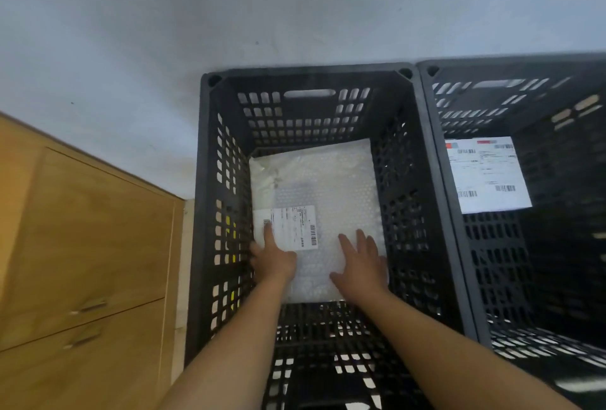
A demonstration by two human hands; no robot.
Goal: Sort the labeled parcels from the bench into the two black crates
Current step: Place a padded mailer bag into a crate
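Two black slotted crates stand side by side against a wall. Inside the left crate [205, 180] a white bubble-wrap parcel [328, 186] with a white barcode label [292, 226] lies flat on the bottom. Both my arms reach down into this crate. My left hand [273, 257] rests on the parcel's near left corner, its forefinger straight and touching the label. My right hand [362, 263] lies flat on the parcel's near right part with fingers spread. The right crate [459, 278] holds a dark parcel with a large white shipping label [488, 175].
A wooden cabinet [85, 245] with two drawer handles stands close to the left crate's left side. A pale grey wall [262, 9] runs behind both crates. The crates' rims touch each other.
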